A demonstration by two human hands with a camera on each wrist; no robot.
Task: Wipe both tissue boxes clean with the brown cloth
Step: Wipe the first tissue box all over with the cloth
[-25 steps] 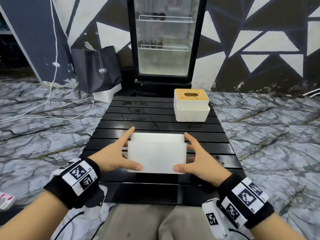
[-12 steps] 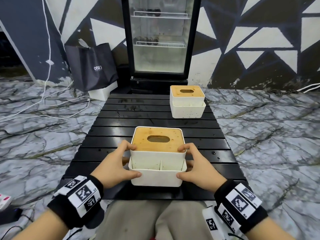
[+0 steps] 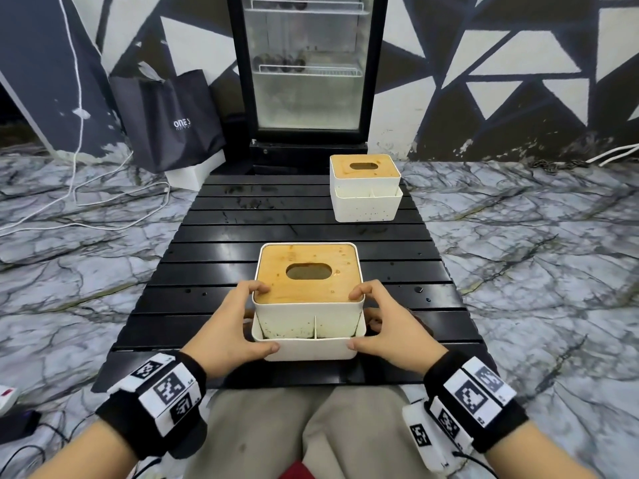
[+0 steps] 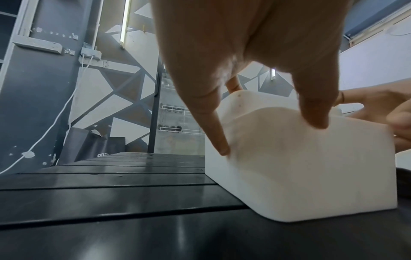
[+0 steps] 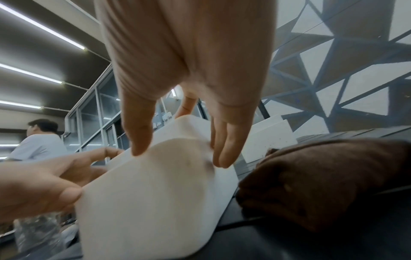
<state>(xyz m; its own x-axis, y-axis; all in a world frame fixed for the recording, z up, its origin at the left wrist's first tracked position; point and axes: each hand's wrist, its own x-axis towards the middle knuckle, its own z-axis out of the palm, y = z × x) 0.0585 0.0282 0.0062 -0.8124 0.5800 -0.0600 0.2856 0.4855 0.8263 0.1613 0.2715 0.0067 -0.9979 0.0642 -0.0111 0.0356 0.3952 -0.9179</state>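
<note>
The near tissue box (image 3: 307,316), white with a wooden slotted lid and a dirty front tray, stands upright on the black slatted table (image 3: 276,216) close to its front edge. My left hand (image 3: 242,323) grips its left side, thumb on the tray front and fingers (image 4: 213,126) on the wall and lid rim. My right hand (image 3: 380,323) grips the right side the same way. The second tissue box (image 3: 364,188) stands at the table's back right. The brown cloth (image 5: 333,176) lies bunched on the table just right of the near box, mostly hidden behind my right hand in the head view.
A glass-door fridge (image 3: 304,63) stands behind the table, a black bag (image 3: 166,122) to its left. White cables (image 3: 79,188) run over the marble floor. A person (image 5: 40,140) is far off in the right wrist view.
One second ago the near box was tipped with a plain white face towards me. Both hands turned it upright, lid up, and it now stands on the table.
</note>
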